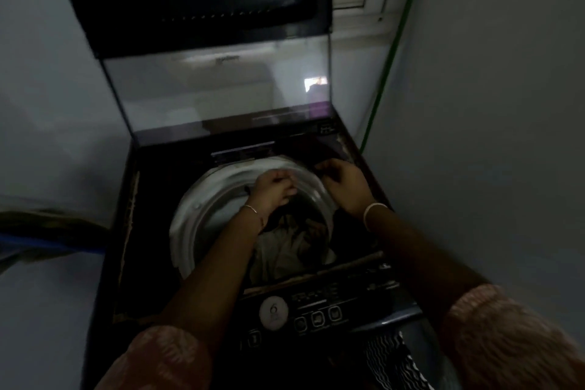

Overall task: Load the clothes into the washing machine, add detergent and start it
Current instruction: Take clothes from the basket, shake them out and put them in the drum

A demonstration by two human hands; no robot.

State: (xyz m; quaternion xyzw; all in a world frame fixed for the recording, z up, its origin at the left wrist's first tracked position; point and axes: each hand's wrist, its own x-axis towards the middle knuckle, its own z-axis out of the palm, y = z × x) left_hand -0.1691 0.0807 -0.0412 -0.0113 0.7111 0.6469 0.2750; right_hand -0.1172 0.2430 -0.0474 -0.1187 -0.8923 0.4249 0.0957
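Observation:
A dark top-loading washing machine (pixel 126 231) stands before me with its glass lid (pixel 218 85) raised upright. Its round drum, with a pale rim (pixel 186 218), holds several light and dark clothes (pixel 285 250). My left hand (pixel 272 188) is over the drum's far side, fingers closed on a dark garment (pixel 277 217) that hangs down into the drum. My right hand (pixel 343 182) is at the drum's far right rim, fingers curled on dark fabric (pixel 319 168). The picture is dim and blurred, so the garment's shape is unclear.
The control panel (pixel 316 310) with a round dial and buttons faces me at the machine's front. A black-and-white patterned cloth (pixel 392 361) lies below it. Grey walls close in left and right. A green hose (pixel 387 66) runs down the right wall. A window is behind.

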